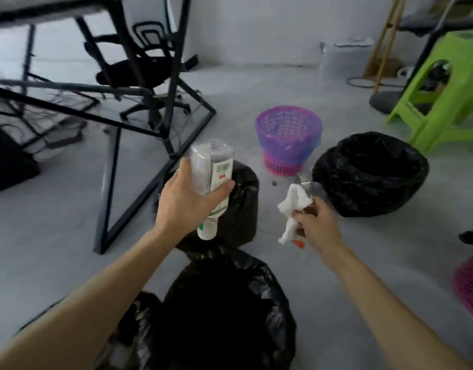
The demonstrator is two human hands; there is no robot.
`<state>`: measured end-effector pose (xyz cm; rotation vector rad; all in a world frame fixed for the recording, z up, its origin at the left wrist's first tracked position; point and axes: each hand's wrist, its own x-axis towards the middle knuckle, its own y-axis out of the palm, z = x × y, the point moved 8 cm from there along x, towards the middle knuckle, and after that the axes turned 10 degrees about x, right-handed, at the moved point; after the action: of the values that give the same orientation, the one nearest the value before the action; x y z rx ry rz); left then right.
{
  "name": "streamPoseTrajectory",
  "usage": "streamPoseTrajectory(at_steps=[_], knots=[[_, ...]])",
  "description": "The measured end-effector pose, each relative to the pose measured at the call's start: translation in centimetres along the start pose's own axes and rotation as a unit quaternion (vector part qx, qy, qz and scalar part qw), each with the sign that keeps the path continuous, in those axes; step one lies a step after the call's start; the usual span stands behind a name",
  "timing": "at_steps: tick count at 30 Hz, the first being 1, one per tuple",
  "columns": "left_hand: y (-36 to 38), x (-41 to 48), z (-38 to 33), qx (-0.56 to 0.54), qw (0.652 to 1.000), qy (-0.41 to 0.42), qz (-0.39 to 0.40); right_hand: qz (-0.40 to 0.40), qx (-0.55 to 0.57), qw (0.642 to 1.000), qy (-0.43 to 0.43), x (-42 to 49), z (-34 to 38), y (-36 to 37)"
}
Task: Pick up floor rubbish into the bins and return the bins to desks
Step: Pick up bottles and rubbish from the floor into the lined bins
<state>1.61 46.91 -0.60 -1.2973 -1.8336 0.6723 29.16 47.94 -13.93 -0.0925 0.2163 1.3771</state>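
My left hand (185, 200) grips a clear plastic bottle (213, 166) upside down, cap end down, above the floor. Behind it stands a bin lined with a black bag (243, 198). My right hand (316, 227) holds a crumpled white tissue (294, 202) together with clear plastic wrap and a small orange piece. Another black-bagged bin (224, 303) sits right below me between my arms. A third black-lined bin (371, 173) stands to the right. A pink basket bin with a purple liner (288, 141) stands behind them.
A black-framed desk (139, 108) with an office chair (147, 70) under it stands at the left. A green plastic stool (443, 97) is at the right. Another pink basket (470, 287) shows at the right edge. A small brown scrap (274, 183) lies on the grey floor.
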Motion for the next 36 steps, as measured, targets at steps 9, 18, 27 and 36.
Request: streamPoseTrajectory(at_steps=[9, 18, 27, 36], knots=[[-16.1, -9.4, 19.6, 0.131, 0.978, -0.159, -0.021, 0.271, -0.038, 0.961, 0.03, -11.6, 0.4, 24.6], [-10.8, -21.3, 30.5, 0.183, 0.925, -0.29, 0.164, 0.496, -0.395, 0.774, -0.009, -21.5, -8.7, 32.7], [-8.2, -16.6, 26.6, 0.23, 0.948, -0.181, 0.125, 0.43, -0.367, 0.824, 0.031, -17.4, -8.3, 27.5], [-1.7, -9.6, 9.7, 0.108, 0.971, 0.077, 0.199, 0.227, -0.328, 0.912, 0.098, -8.7, -4.2, 10.2]])
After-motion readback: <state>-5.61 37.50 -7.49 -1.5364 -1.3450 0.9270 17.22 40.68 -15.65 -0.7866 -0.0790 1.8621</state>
